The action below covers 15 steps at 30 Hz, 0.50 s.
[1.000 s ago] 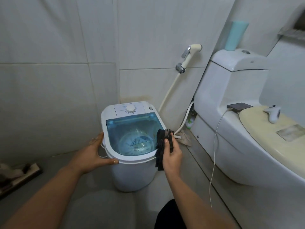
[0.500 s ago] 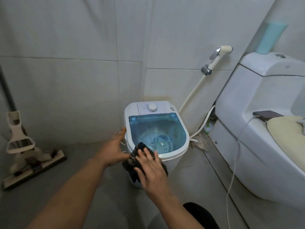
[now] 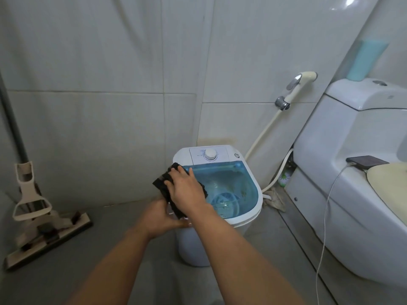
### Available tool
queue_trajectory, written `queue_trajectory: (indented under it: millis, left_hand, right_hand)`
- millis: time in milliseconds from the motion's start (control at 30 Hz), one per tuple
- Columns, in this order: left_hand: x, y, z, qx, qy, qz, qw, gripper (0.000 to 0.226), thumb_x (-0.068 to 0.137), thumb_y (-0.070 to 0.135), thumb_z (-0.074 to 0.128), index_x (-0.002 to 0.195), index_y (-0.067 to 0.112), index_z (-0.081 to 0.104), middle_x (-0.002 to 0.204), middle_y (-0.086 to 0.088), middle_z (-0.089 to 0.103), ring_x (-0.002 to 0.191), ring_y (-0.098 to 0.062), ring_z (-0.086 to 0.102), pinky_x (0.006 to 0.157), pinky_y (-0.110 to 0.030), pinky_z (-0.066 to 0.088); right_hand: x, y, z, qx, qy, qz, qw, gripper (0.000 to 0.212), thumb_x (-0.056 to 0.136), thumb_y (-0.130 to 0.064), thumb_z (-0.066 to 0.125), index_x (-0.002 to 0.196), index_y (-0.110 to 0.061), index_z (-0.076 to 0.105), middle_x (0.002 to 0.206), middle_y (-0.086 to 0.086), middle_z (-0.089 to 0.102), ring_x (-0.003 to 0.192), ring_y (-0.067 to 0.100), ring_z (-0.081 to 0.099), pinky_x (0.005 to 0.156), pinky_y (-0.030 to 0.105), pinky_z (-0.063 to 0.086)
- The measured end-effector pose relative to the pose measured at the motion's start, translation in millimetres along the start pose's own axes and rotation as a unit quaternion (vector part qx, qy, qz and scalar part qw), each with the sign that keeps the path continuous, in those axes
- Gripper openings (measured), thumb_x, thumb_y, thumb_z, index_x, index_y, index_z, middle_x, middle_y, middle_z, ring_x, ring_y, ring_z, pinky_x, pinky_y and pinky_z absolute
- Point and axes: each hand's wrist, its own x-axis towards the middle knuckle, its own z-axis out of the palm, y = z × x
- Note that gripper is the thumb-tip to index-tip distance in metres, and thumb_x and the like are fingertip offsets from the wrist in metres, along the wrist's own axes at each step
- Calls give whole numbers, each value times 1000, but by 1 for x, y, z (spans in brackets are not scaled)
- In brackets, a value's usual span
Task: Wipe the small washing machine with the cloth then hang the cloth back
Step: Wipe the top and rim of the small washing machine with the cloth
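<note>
since half a second ago the right hand (image 3: 187, 190) has slid the cloth (image 3: 164, 186) from the near rim of the washing machine (image 3: 244, 208) up to its left rim, toward the back corner, and the left hand (image 3: 158, 216) has dropped lower, to the machine's near left edge.

right hand: lies flat, palm down, fingers spread, pressing the dark textured cloth against the left side of the blue see-through lid (image 3: 231, 186). it presses rather than grips; the cloth sticks out past the fingertips to the left and runs down under the wrist.

left hand: partly hidden under the right forearm, cupped against the front left rim of the machine. how tightly it grips cannot be told.

washing machine: small, white, round-bodied, standing on the grey floor in the centre of the frame, against the tiled wall. a white dial (image 3: 209, 154) sits on the panel at its back edge. through the lid the tub shows.

right of the frame: a white toilet (image 3: 352, 194), with a dark phone (image 3: 366, 161) lying just behind the seat and a white cable (image 3: 328, 216) hanging from it to the floor. a bidet sprayer (image 3: 297, 84) hangs on the wall between machine and toilet, its hose trailing down. a pale blue bottle (image 3: 365, 60) stands on the tank at upper right.

lower left of the frame: a flat mop (image 3: 44, 230) rests on the floor, its handle leaning up the left edge.
</note>
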Motion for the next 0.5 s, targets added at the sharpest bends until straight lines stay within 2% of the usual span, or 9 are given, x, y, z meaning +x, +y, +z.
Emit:
queue_trajectory:
  millis: [67,133,233,300,333,400,500]
  left_hand:
    - [-2,6,0,9,3,-6,1000,100,43,85,87,126,36,62,122,14,70,107,-4,68,82,-24,55]
    - [-2,9,-1,35,-4,-8,999,117,38,94,78,135,31,60,128,14,64,109,-5,64,81,-20,50]
    - [-2,13,-4,60,-1,3,998,125,45,87,84,152,36,43,146,17,52,131,-7,53,101,-31,51]
    - [-2,18,-6,69,-11,9,997,132,53,79,88,162,38,26,158,21,39,145,-8,35,114,-35,41]
    - [-2,19,-6,73,-18,4,997,135,54,78,88,165,38,21,164,21,33,151,-13,28,120,-39,36]
    - [-2,20,-9,82,-35,-12,996,141,52,84,86,166,40,15,170,19,25,159,-25,19,126,-48,30]
    - [-1,17,-10,90,-40,-30,995,149,44,96,78,166,42,11,173,18,18,162,-32,12,128,-55,27]
  right_hand:
    - [9,0,-5,-14,-16,1,1000,36,105,-27,48,132,-4,57,146,12,54,141,29,37,122,42,13]
    - [9,1,-14,-15,-27,10,999,38,106,-27,47,137,-7,55,150,9,50,142,27,34,121,44,20]
    - [5,15,-22,1,-20,44,999,38,105,-32,46,138,-13,54,149,9,51,139,34,38,115,47,31]
    - [2,32,-28,0,7,80,997,36,104,-36,46,131,-16,57,140,7,57,126,40,47,103,51,44]
    - [0,42,-34,-5,18,98,995,35,103,-37,46,128,-16,58,137,7,59,121,40,51,96,51,48]
    - [-5,66,-51,-18,34,129,991,33,103,-36,47,125,-15,59,128,10,64,113,39,57,87,47,51]
    - [-12,104,-79,-29,66,186,980,31,102,-34,51,123,-13,61,115,17,69,106,40,62,83,43,50]
